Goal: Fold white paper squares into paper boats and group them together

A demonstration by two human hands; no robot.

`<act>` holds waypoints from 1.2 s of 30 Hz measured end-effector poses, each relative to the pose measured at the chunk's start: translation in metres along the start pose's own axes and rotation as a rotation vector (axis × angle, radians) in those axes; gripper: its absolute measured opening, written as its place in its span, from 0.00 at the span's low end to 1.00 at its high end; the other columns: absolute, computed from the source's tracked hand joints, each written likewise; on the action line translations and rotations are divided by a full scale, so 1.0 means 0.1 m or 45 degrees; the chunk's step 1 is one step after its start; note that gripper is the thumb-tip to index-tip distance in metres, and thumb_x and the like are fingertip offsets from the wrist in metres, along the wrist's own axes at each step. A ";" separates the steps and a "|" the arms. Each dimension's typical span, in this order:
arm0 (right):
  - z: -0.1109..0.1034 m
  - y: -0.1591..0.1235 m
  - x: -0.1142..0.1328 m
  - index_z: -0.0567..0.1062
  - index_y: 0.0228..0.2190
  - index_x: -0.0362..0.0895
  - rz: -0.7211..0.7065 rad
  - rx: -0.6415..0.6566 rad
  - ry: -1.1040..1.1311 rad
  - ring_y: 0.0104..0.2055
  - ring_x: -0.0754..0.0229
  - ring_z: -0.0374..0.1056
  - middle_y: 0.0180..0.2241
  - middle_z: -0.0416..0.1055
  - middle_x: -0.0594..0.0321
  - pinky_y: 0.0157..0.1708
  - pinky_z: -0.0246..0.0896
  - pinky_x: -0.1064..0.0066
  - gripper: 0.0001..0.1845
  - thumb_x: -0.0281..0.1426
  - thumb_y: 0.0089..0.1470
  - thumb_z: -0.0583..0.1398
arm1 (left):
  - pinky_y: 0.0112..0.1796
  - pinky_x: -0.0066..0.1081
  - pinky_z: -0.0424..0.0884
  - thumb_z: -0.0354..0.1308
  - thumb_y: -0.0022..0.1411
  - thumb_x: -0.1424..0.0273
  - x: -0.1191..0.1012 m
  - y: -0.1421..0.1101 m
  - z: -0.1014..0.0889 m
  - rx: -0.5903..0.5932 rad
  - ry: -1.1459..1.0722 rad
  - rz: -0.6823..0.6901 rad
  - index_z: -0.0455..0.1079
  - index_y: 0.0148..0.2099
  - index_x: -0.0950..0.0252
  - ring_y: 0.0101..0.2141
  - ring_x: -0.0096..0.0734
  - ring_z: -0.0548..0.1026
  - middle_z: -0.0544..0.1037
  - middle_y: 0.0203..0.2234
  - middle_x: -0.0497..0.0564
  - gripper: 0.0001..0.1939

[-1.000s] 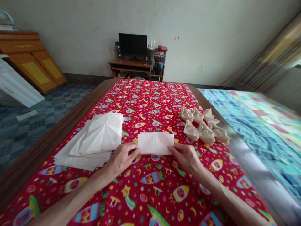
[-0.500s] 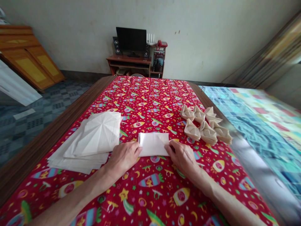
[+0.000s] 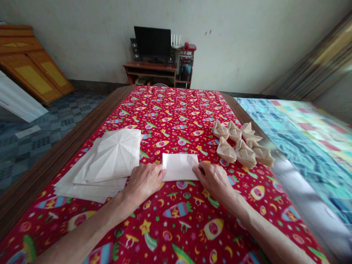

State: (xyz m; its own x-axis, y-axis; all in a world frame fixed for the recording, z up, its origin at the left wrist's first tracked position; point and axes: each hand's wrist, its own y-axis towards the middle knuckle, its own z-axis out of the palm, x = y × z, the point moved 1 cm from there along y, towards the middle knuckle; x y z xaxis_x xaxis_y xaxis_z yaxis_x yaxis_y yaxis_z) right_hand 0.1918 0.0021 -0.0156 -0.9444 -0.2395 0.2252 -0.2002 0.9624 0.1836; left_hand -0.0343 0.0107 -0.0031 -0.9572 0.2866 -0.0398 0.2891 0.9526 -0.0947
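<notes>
- The wooden cabinet [image 3: 41,69] has both its doors shut, so what it holds cannot be seen.
- The desk [image 3: 150,66] has open compartments: a dark, box-like unit [image 3: 185,69] stands in the right-hand one, and a pale object, too small to make out, lies low on the left.
- The folded white paper [image 3: 180,167] lies on the red tablecloth [image 3: 170,234], between the two hands and right of the stack of creased sheets [image 3: 115,156].
- Its long axis runs left to right, across the length of the table, with one short end toward each hand; the long edges face the person and the desk.
- The left hand [image 3: 145,179] is closed, thumb and curled fingers pinching the paper's left end.
- The right hand [image 3: 216,179] is likewise closed on the right end, its thumb at the near corner.
- Six folded paper shapes [image 3: 238,145] sit near the table's right side in two rows of three, several of them thick with layers.
- The stack of creased sheets lies left of the left hand, its top sheet marked by creases that spread from one point.
</notes>
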 end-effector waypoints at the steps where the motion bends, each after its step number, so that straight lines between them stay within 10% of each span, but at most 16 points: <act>1: 0.00 0.00 0.00 0.67 0.21 0.43 0.007 0.000 -0.004 0.21 0.65 0.63 0.18 0.67 0.64 0.23 0.39 0.71 0.18 0.37 0.60 0.52 | 0.29 0.31 0.66 0.44 0.66 0.63 0.00 0.00 0.00 0.008 -0.001 -0.001 0.73 0.35 0.60 0.32 0.40 0.78 0.79 0.29 0.53 0.17; 7: -0.02 0.01 0.01 0.67 0.21 0.44 0.023 0.019 -0.021 0.21 0.64 0.63 0.18 0.67 0.64 0.23 0.40 0.71 0.17 0.36 0.60 0.53 | 0.35 0.32 0.69 0.54 0.63 0.63 0.05 0.01 -0.02 -0.246 -0.054 0.015 0.69 0.41 0.62 0.35 0.37 0.76 0.77 0.34 0.51 0.09; 11: -0.02 0.01 0.01 0.68 0.21 0.44 0.020 0.018 -0.010 0.21 0.64 0.63 0.18 0.67 0.65 0.23 0.40 0.71 0.17 0.37 0.60 0.53 | 0.50 0.40 0.66 0.53 0.63 0.73 0.00 0.04 -0.01 -0.499 -0.149 0.391 0.62 0.56 0.64 0.50 0.41 0.70 0.71 0.51 0.56 0.19; 15: -0.01 0.00 0.00 0.68 0.22 0.43 0.000 -0.001 -0.017 0.21 0.64 0.63 0.18 0.67 0.65 0.23 0.41 0.71 0.17 0.37 0.60 0.53 | 0.58 0.39 0.60 0.44 0.68 0.75 -0.21 0.00 0.08 -0.413 -0.325 0.750 0.66 0.55 0.64 0.56 0.34 0.65 0.71 0.54 0.53 0.17; 36: 0.02 -0.01 0.00 0.69 0.24 0.42 -0.009 -0.043 -0.020 0.21 0.64 0.63 0.20 0.69 0.62 0.23 0.41 0.71 0.17 0.37 0.61 0.50 | 0.61 0.44 0.51 0.44 0.70 0.66 -0.38 -0.14 0.22 -0.264 -0.202 0.717 0.54 0.64 0.62 0.64 0.40 0.49 0.56 0.64 0.53 0.22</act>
State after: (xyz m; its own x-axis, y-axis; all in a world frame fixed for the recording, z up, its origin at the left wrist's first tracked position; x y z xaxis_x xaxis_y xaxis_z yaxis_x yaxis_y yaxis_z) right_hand 0.1912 0.0016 -0.0181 -0.9471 -0.2440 0.2086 -0.1984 0.9558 0.2171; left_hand -0.0015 -0.0154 -0.0221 -0.6406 0.7473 -0.1766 0.7258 0.6643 0.1786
